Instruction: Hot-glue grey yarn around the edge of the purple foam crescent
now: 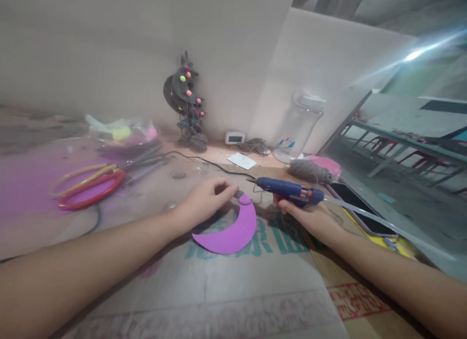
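A purple foam crescent (233, 232) lies on printed cardboard (255, 285) in front of me. My left hand (206, 200) rests with curled fingers at the crescent's upper tip, pinching it together with a small dark piece. My right hand (310, 217) is closed round a blue glue gun (288, 190), its nozzle pointing left toward the crescent's tip, a clear glue stick jutting out behind.
Red and yellow rings (89, 186) and scissors lie at the left. A dark foam ornament with coloured beads (186, 105) stands by the wall. A clear water jug (297, 127), a yarn ball (310, 171) and a phone (359, 207) are at the right.
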Demonstrator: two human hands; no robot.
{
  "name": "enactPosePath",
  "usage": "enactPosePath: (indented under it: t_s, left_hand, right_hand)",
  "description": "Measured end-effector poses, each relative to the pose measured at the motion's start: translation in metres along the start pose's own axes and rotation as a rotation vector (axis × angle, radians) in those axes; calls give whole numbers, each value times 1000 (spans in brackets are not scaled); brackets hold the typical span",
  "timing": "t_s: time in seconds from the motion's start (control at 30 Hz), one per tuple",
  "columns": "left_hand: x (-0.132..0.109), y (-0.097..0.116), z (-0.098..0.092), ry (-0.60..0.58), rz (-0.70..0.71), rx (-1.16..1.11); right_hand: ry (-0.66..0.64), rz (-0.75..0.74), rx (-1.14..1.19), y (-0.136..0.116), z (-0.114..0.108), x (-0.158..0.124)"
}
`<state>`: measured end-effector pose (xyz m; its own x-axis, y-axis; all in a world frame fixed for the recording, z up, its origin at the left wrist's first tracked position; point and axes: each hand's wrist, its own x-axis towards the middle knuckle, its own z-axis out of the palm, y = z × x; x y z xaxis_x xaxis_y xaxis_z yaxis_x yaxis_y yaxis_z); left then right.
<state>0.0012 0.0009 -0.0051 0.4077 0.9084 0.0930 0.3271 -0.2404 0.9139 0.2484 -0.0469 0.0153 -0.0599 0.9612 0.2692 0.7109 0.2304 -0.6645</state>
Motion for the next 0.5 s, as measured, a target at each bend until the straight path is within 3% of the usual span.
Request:
enactPosePath:
  t_s: [0.13,0.33,0.5]
  left_hand:
    - [1,0,-1,15,-63,20]
    - [2,-1,-1,34,-24,19]
    - [3,-4,-1,42,-5,-21]
  right_hand:
    - [-58,-114,28,3,2,-3]
    - [-173,-116,135,5,6,-4]
    - [-121,-141,26,8,7,-3]
